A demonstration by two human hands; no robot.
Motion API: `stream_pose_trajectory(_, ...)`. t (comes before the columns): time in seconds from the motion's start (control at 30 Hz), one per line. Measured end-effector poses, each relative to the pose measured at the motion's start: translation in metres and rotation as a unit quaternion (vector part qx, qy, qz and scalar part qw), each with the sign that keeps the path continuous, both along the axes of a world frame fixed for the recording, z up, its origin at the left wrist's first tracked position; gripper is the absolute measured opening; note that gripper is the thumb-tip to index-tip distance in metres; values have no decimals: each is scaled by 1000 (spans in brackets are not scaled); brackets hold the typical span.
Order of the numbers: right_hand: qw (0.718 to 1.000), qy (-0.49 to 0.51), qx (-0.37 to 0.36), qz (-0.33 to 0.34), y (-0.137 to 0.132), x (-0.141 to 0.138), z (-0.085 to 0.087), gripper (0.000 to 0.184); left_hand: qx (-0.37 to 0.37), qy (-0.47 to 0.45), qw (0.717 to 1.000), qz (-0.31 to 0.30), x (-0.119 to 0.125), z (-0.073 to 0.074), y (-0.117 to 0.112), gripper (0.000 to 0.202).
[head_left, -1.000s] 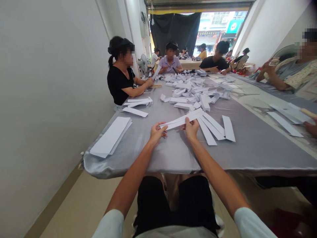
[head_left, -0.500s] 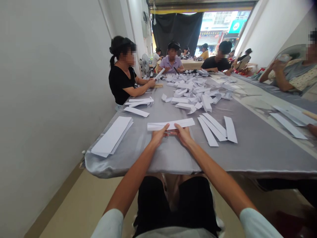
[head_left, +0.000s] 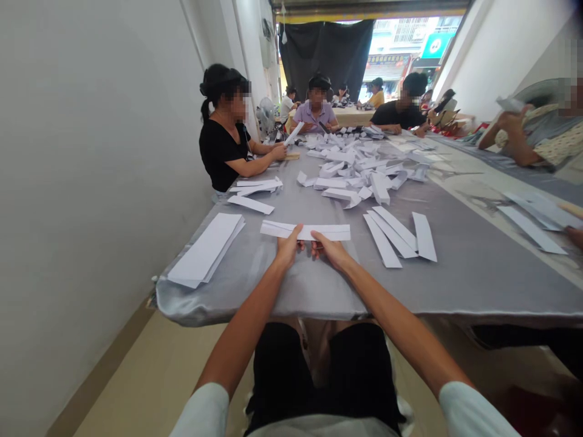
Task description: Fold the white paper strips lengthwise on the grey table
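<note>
A long folded strip of white paper [head_left: 330, 231] lies crosswise between my hands, just above the grey cloth. My left hand [head_left: 288, 246] grips its lower edge near the middle, thumb on top and fingers underneath. Close beside it, my right hand [head_left: 330, 247] pinches the same edge in the same way. A crease line runs along the strip. To the left rests a stack of wider white paper sheets [head_left: 204, 249]. On the right, several narrow folded paper strips [head_left: 392, 233] are fanned out on the table.
The table [head_left: 282, 291] has a grey satin cover. A heap of folded white papers [head_left: 355, 164] spreads across its middle. A person in black [head_left: 223, 145] sits at the left side, handling paper. Other people sit at the far end and right. More strips [head_left: 257, 204] lie front left.
The paper strip has shifted slightly left and is now more level, with my hands moving along with it. On the right, a person's raised hands have moved.
</note>
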State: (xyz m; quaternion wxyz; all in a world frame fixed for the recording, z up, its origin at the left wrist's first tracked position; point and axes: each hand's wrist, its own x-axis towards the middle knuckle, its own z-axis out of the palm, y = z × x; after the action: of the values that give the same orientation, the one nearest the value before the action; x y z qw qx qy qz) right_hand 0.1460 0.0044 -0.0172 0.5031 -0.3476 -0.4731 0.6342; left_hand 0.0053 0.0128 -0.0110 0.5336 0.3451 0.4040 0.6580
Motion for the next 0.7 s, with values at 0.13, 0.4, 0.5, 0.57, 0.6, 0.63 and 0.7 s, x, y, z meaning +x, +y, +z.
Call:
stream_pose_trajectory(0.13,999,13,0,-43,0,1,3,43,7,-6,998,55,-2,-2,3,47)
stream_pose_trajectory(0.4,984,55,16,-169,9,9,5,31,-9,0,993,119,-6,-1,4,53)
stream_pose_trajectory(0.5,975,71,25,-210,12,11,5,28,-9,6,993,117,-7,-2,4,51)
stream_pose_trajectory(0.57,965,89,23,-245,15,14,6,26,-9,7,993,119,-8,-3,5,50)
stream_pose_trajectory(0.6,960,98,21,-263,16,15,6,25,-11,6,993,121,-9,-3,5,49)
stream_pose_trajectory(0.63,955,104,20,-278,16,17,7,24,-14,3,992,123,-10,-4,5,48)
stream_pose_trajectory(0.7,950,111,19,-292,18,20,8,25,-22,-7,992,127,-12,-4,6,46)
